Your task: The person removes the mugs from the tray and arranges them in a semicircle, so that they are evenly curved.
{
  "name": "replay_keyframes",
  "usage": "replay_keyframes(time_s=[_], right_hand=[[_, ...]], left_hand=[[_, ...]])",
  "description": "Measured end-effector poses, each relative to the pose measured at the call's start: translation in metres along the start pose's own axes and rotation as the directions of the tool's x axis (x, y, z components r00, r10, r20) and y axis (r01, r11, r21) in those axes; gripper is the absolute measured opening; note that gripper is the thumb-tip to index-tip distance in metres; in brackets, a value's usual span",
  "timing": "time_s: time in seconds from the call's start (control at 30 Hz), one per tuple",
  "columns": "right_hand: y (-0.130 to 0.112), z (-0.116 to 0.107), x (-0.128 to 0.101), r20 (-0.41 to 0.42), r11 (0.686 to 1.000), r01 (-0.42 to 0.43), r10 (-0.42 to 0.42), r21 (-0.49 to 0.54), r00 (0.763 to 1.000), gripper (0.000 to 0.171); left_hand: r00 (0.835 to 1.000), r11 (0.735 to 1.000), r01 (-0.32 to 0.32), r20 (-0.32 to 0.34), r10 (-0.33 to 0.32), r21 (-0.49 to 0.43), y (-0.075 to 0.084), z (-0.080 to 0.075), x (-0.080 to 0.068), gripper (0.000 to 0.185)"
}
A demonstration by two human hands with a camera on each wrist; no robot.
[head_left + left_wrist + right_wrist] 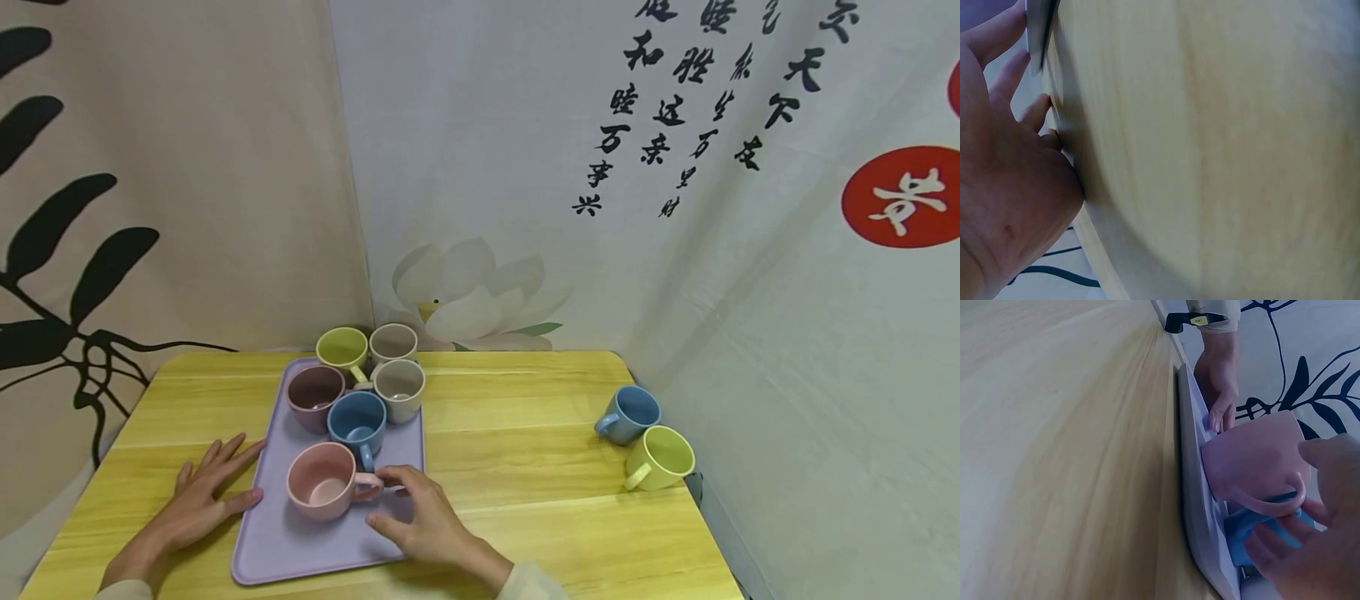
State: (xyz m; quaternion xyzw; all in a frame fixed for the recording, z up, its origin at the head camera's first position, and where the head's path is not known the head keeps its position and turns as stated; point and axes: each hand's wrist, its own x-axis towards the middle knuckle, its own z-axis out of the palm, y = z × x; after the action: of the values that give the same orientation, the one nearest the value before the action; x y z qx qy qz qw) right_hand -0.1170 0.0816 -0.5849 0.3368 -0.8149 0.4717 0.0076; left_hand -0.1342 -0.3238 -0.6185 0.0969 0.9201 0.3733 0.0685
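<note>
A pink mug (321,503) stands upright near the front of a lilac tray (292,552), its handle towards the right. My right hand (431,518) is at that mug, fingertips right at the handle and thumb held apart from it. In the right wrist view the pink mug (1250,453) shows the fingers (1294,528) beside its handle. My left hand (197,502) lies spread along the tray's left edge, fingertips and thumb at the rim. Just behind the pink mug is a blue mug (357,427) on the tray.
Farther back on the tray are a mauve mug (315,408), a yellow-green mug (341,354) and two grey-white mugs, one of them a nearer grey mug (401,402). Another blue mug (626,421) and yellow-green mug (660,468) stand at the wooden table's (517,450) right edge.
</note>
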Motion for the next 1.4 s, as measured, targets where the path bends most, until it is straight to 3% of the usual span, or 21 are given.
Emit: replay_keyframes(time_s=[0.43,0.93,1.2,1.4], right_hand=[[-0.003,0.005,0.003,0.035,0.996,-0.058,0.056,0.069,0.998,0.048],[-0.003,0.012,0.015,0.064,0.984,-0.122,0.114,0.128,0.991,0.021],[-0.002,0.015,0.019,0.086,0.975,-0.154,0.142,0.161,0.986,0.025],[0.0,0.016,0.018,0.063,0.986,-0.126,0.119,0.114,0.991,0.026]], left_hand=[[0.999,1.0,0.03,0.017,-0.03,0.008,0.001,-0.002,0.002,0.083],[0.999,1.0,0.026,0.021,-0.026,-0.004,0.0,-0.002,0.002,0.083],[0.999,1.0,0.028,0.023,-0.028,-0.011,0.0,-0.002,0.001,0.084],[0.999,1.0,0.027,0.022,-0.027,-0.007,-0.001,-0.002,0.002,0.083]])
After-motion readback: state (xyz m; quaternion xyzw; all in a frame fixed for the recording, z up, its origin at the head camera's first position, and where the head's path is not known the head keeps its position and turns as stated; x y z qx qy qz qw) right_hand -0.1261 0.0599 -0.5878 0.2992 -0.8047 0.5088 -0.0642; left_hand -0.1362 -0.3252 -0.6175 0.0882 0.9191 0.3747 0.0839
